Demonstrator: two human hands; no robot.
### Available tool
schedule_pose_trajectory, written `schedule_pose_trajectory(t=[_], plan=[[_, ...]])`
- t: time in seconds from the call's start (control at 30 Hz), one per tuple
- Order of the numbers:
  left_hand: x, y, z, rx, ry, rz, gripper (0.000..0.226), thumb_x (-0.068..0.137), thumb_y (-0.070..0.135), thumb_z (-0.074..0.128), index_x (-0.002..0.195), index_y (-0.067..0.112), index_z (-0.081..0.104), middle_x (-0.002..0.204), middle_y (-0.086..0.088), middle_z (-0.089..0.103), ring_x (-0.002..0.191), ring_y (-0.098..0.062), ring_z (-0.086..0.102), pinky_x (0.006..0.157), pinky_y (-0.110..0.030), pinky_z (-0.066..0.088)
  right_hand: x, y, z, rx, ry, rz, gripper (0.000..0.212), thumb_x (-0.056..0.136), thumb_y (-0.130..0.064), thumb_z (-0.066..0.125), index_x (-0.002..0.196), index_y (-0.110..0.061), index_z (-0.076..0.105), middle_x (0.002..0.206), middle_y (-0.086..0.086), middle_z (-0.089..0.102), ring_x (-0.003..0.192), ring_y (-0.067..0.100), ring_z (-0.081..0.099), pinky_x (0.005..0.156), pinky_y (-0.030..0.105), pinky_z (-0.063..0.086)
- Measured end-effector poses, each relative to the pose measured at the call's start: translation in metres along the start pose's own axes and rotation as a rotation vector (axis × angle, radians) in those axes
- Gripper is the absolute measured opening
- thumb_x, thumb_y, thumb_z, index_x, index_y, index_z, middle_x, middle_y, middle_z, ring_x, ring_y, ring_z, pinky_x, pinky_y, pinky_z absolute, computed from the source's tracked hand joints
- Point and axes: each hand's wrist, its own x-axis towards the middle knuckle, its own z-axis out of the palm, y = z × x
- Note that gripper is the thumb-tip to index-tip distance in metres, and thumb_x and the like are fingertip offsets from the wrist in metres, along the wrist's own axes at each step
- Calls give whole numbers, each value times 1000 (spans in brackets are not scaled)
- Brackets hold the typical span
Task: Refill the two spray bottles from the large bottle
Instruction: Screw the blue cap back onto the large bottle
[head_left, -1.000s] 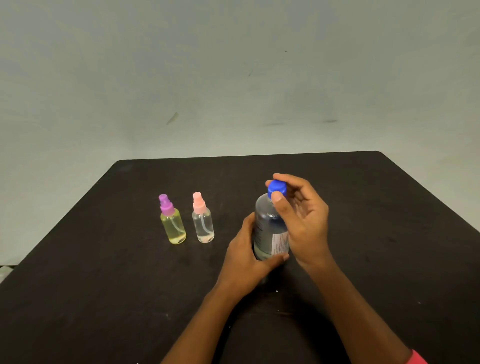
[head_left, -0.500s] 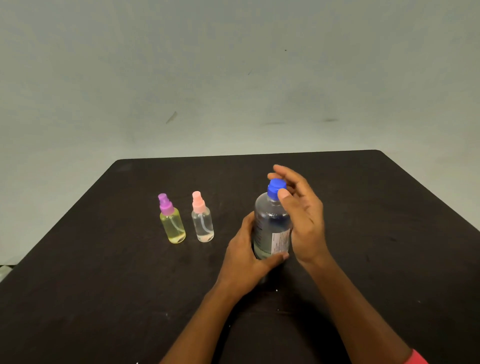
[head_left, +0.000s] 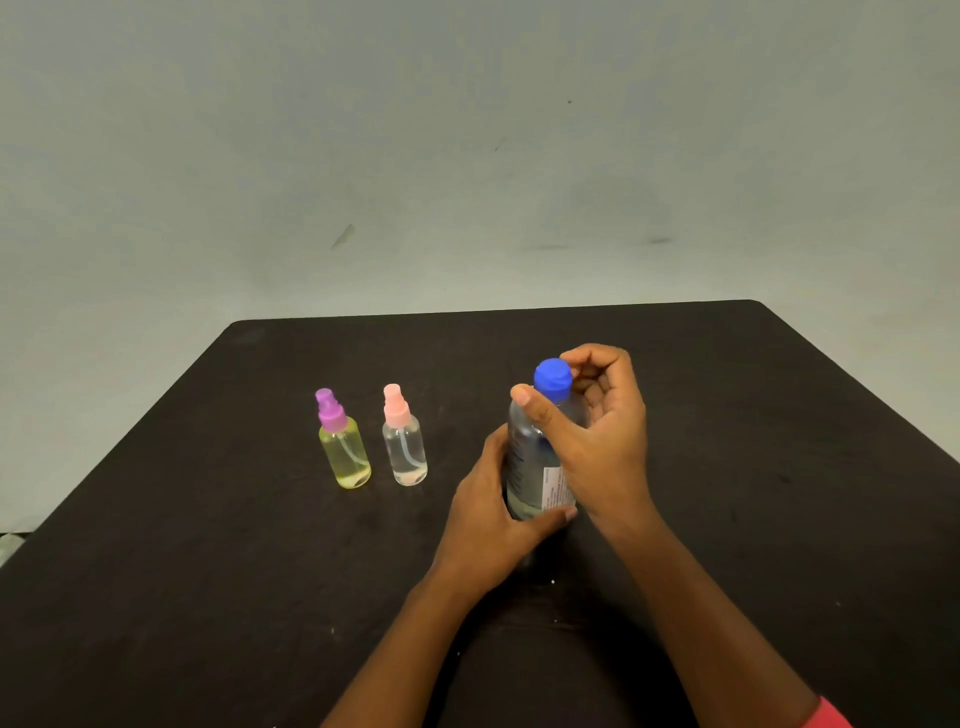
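Head view. Three bottles stand on the tabletop (head_left: 779, 467): one large bottle (head_left: 530, 467) and two small spray bottles. The large bottle is clear, upright, and fitted with one blue cap (head_left: 553, 378). The left hand (head_left: 488, 514) grasps the lower body of the large bottle, thumb across the front. The right hand (head_left: 597, 431) is curled around the neck, with thumb and fingers closed on the blue cap.

The two spray bottles stand upright, side by side, to the left of the large bottle and apart from it. The yellow spray bottle (head_left: 345, 452) carries a purple nozzle. The clear spray bottle (head_left: 405, 449), just beside it, carries a pink nozzle.

The tabletop is dark, nearly black, with rounded far corners. Behind it is a plain grey-green wall (head_left: 467, 156) with a few faint marks.

The large bottle bears a white label (head_left: 553, 491); its print is too small to read.
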Motion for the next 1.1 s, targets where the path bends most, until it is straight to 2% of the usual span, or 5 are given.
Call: schedule_pose_trajectory(t=[0.23, 0.4, 0.7, 0.87, 1.1], plan=[[0, -1, 1, 15, 21, 35, 79, 68, 28, 85, 133, 31, 42, 122, 18, 60, 112, 0, 57, 90, -19, 49, 0, -1, -5, 131, -119, -45, 33, 90, -30, 51, 120, -21, 58, 116, 2, 65, 107, 14, 63, 87, 22, 50], [0, -1, 1, 17, 17, 26, 77, 68, 27, 85, 131, 31, 42, 120, 17, 61, 110, 1, 58, 89, -17, 48, 1, 1, -5, 125, -84, -48, 23, 87, -27, 59, 108, -20, 63, 105, 3, 69, 99, 17, 67, 83, 21, 51], [0, 0, 0, 8, 9, 7, 76, 68, 27, 85, 131, 31, 43, 120, 19, 60, 111, 6, 56, 87, -10, 44, 0, 2, 1, 74, -4, -66, 32, 76, -20, 77, 101, -23, 57, 94, -20, 63, 92, 9, 63, 82, 20, 50], [1, 0, 1, 10, 15, 7, 78, 68, 29, 85, 132, 32, 42, 122, 18, 59, 112, 3, 56, 90, -17, 47, -1, 0, -2, 78, -85, -44, 37, 89, -32, 57, 125, -28, 53, 114, -4, 62, 105, 10, 61, 87, 20, 49], [0, -1, 1, 19, 13, 2, 79, 68, 31, 85, 133, 32, 41, 123, 17, 59, 113, 0, 56, 94, -26, 50, -1, 2, -5, 64, -110, -84, 19, 94, -18, 56, 112, -20, 60, 112, 2, 66, 107, 20, 64, 88, 26, 50]])
